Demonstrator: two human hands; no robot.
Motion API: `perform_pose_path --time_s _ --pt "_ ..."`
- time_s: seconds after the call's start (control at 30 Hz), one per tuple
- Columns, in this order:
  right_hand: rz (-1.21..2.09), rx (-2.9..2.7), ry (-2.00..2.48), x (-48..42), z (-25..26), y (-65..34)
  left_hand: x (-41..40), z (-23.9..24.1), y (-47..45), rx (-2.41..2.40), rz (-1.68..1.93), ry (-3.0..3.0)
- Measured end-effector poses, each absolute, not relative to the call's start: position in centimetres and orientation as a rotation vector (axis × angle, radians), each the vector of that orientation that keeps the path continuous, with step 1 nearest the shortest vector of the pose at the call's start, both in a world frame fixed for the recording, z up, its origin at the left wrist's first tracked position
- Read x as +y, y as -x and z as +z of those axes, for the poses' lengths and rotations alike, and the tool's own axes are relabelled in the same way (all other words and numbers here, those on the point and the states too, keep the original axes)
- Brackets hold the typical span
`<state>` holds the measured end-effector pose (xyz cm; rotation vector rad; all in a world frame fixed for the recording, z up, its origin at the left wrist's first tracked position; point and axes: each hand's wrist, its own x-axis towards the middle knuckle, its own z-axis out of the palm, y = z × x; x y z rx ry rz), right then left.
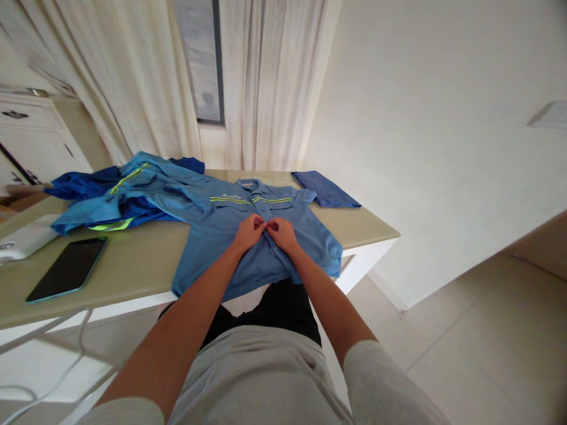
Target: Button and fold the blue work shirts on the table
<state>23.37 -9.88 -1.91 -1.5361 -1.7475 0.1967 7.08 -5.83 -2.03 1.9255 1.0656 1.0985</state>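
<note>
A blue short-sleeved work shirt (212, 242) with yellow reflective stripes and white lettering on the chest lies face up, its collar away from me and its hem hanging over the table's front edge. My left hand (249, 231) pinches the shirt's front placket around the middle. Close against it, my right hand (282, 232) pinches the other side of the same spot. Both sets of fingertips nearly meet; any button between them is too small to make out. Below the hands the placket runs loose toward the hem.
Left of the shirt lies a heap of blue work clothes (133, 183) with reflective strips. A dark-screened phone (66, 268) and a white device (31, 239) rest on the table (146, 260). A folded blue cloth (330, 189) lies at the back right. Cables (82, 336) hang at the lower left.
</note>
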Motion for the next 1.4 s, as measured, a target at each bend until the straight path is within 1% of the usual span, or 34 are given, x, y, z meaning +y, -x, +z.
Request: perform_pose_path --time_s 0.2,0.33,0.57,0.77,0.83,1.03,1.27,1.4 --pt "0.163 -1.755 1.546 -10.5 -1.5 -23.1 -5.7 -2.1 -6.8 1.052 1.103 -1.834" --pt "0.176 -1.698 1.530 -10.3 -1.5 -23.2 -5.9 -1.7 -6.9 1.066 1.082 -1.979" --pt "0.523 -1.467 1.496 -9.3 -2.3 -24.0 -6.8 -0.9 -7.0 1.087 0.941 -2.300" --pt "0.660 -1.448 1.454 -8.9 -2.6 -24.2 -8.3 -0.5 -7.3 1.259 0.832 -2.548" --pt "0.632 -1.489 1.478 -9.0 -2.4 -24.2 -8.7 -0.3 -7.4 1.323 0.768 -2.581" --pt "0.384 -1.573 1.528 -9.5 -1.9 -23.9 -9.1 -0.2 -7.5 1.421 0.700 -2.618" --pt "0.337 -1.329 1.444 -11.0 -0.7 -24.2 -8.3 -1.0 -7.8 1.401 0.771 -2.582" --pt "0.298 -1.519 1.508 -15.0 -0.1 -24.2 -8.1 -1.1 -7.8 1.415 0.760 -2.566"
